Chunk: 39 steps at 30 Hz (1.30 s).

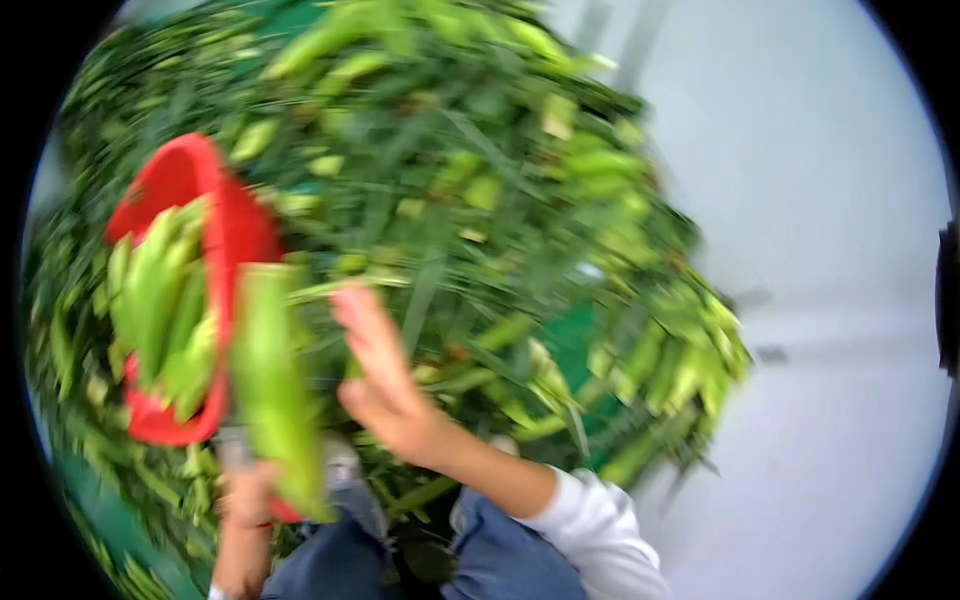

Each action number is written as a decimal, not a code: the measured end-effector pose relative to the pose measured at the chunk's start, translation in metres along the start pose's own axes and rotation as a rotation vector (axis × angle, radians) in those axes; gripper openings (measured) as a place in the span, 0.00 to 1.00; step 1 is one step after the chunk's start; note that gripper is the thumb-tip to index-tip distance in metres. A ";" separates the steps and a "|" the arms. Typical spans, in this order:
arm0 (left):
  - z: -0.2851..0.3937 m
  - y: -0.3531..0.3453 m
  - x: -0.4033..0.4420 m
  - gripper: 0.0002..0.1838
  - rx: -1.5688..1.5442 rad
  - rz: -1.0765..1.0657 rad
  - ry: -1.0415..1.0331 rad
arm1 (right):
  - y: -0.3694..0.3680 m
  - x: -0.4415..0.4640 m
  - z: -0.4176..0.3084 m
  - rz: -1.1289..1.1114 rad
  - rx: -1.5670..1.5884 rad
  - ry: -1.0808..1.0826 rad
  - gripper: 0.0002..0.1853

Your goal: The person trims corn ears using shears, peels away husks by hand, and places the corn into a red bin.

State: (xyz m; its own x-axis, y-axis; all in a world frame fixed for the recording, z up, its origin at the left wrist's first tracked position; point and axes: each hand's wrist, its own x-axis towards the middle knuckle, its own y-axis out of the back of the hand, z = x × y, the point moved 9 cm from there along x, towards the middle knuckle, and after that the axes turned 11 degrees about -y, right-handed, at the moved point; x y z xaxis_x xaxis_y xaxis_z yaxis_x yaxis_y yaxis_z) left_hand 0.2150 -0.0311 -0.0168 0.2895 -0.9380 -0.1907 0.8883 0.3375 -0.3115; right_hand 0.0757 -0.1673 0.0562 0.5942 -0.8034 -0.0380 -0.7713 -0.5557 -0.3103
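Note:
A green ear of corn in its husk (272, 385), smeared by motion, stands upright between my two hands, in front of the red basket's right edge. To its right, my right hand (385, 385) is open with fingers stretched out, apart from the ear. My left hand (248, 490) is closed beside the ear's lower end. A greyish blurred shape (232, 445) shows just above it and a bit of red (285, 511) to its right; I cannot make out what it grips. The red plastic basket (218, 215), at left, holds several husked ears of corn (165, 300).
A large heap of corn stalks, leaves and ears (440, 170) surrounds me ahead and on both sides. Green sheeting (570, 345) shows beneath it. Pale grey floor (820, 240) lies to the right. My knees in blue trousers (510, 550) are at the bottom.

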 end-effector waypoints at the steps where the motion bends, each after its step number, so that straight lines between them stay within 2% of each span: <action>1: 0.030 0.039 -0.008 0.32 -0.070 0.270 -0.116 | 0.003 0.002 0.006 -0.001 -0.201 -0.011 0.31; 2: 0.047 0.091 -0.004 0.30 0.156 0.206 -0.128 | 0.018 -0.004 0.012 -0.002 -0.401 -0.030 0.30; 3: 0.068 0.105 -0.003 0.32 0.215 0.342 -0.101 | 0.054 -0.021 0.016 0.088 -0.480 -0.081 0.29; 4: 0.089 0.100 0.007 0.30 0.230 0.356 -0.052 | 0.082 -0.034 0.029 0.153 -0.553 -0.131 0.27; 5: 0.099 0.098 0.024 0.27 0.226 0.253 0.058 | 0.110 -0.049 0.048 0.287 -0.533 -0.223 0.22; 6: 0.115 0.087 0.037 0.27 0.302 0.233 -0.077 | 0.130 -0.064 0.066 0.317 -0.428 -0.264 0.23; 7: 0.135 0.098 0.033 0.27 0.558 0.145 -0.124 | 0.135 -0.075 0.070 0.304 -0.508 -0.311 0.22; 8: 0.143 0.098 0.034 0.30 0.692 0.147 -0.115 | 0.151 -0.089 0.096 0.285 -0.466 -0.441 0.21; 9: 0.144 0.084 0.030 0.34 0.791 0.108 -0.061 | 0.167 -0.112 0.105 0.287 -0.432 -0.466 0.20; 10: 0.153 0.032 0.025 0.35 0.719 0.157 -0.101 | 0.190 -0.133 0.096 0.296 -0.325 -0.633 0.18; 11: 0.155 0.013 0.018 0.32 0.585 0.077 -0.148 | 0.199 -0.146 0.092 0.310 -0.404 -0.487 0.17; 12: 0.148 0.034 -0.007 0.31 0.552 0.071 -0.187 | 0.190 -0.155 0.105 0.307 -0.419 -0.488 0.16; 13: 0.134 0.043 -0.022 0.31 0.463 0.093 -0.117 | 0.181 -0.163 0.083 0.301 -0.533 -0.449 0.16; 14: 0.123 0.034 -0.034 0.31 0.425 0.047 -0.104 | 0.198 -0.169 0.077 0.304 -0.484 -0.466 0.16; 16: 0.094 0.048 -0.072 0.28 0.510 0.051 0.107 | 0.190 -0.160 0.049 0.269 -0.561 -0.537 0.15; 17: 0.072 0.065 -0.091 0.24 0.636 0.031 0.082 | 0.179 -0.148 0.034 0.214 -0.660 -0.493 0.15; 19: 0.048 0.083 -0.139 0.21 0.583 0.140 0.100 | 0.143 -0.121 0.004 0.063 -0.878 -0.382 0.15; 21: 0.024 0.106 -0.183 0.20 0.422 0.344 0.130 | 0.088 -0.087 -0.020 -0.107 -1.114 -0.231 0.15; 24: 0.023 0.141 -0.210 0.19 0.278 0.550 0.136 | -0.017 -0.043 -0.032 -0.329 -1.242 0.040 0.14; 26: 0.032 0.156 -0.210 0.18 0.189 0.676 0.083 | -0.103 -0.021 -0.027 -0.472 -1.271 0.343 0.16; 28: 0.029 0.170 -0.195 0.19 0.097 0.741 0.032 | -0.191 -0.009 -0.011 -0.607 -1.499 0.518 0.19; 30: 0.037 0.173 -0.175 0.20 -0.015 0.786 -0.001 | -0.239 0.008 0.050 -0.626 -1.777 0.466 0.21; 31: 0.035 0.180 -0.165 0.19 -0.055 0.794 -0.029 | -0.250 0.019 0.098 -0.739 -1.805 0.229 0.22; 32: 0.034 0.188 -0.157 0.19 -0.092 0.803 -0.061 | -0.252 0.026 0.141 -0.845 -1.817 -0.009 0.24; 34: 0.039 0.207 -0.145 0.19 0.019 0.810 -0.102 | -0.266 0.039 0.140 -0.751 -1.388 0.001 0.15; 36: 0.040 0.239 -0.149 0.19 0.244 0.861 -0.177 | -0.248 0.046 0.080 -0.593 -0.838 0.042 0.10; 37: 0.043 0.250 -0.152 0.18 0.270 0.868 -0.103 | -0.226 0.048 0.033 -0.426 -0.828 0.134 0.05; 38: 0.037 0.266 -0.158 0.18 0.237 0.907 -0.061 | -0.195 0.054 0.007 -0.377 -0.817 0.078 0.08; 39: 0.032 0.279 -0.162 0.18 0.132 0.961 -0.013 | -0.147 0.060 -0.006 -0.185 -0.723 -0.286 0.09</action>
State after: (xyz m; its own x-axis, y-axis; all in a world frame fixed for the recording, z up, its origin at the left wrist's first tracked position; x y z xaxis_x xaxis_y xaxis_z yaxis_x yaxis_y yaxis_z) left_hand 0.4273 0.2123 -0.0428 0.9161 -0.2674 -0.2987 0.3030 0.9497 0.0790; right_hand 0.2231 -0.1349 0.1048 0.6865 -0.6534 -0.3192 -0.5532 -0.7541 0.3540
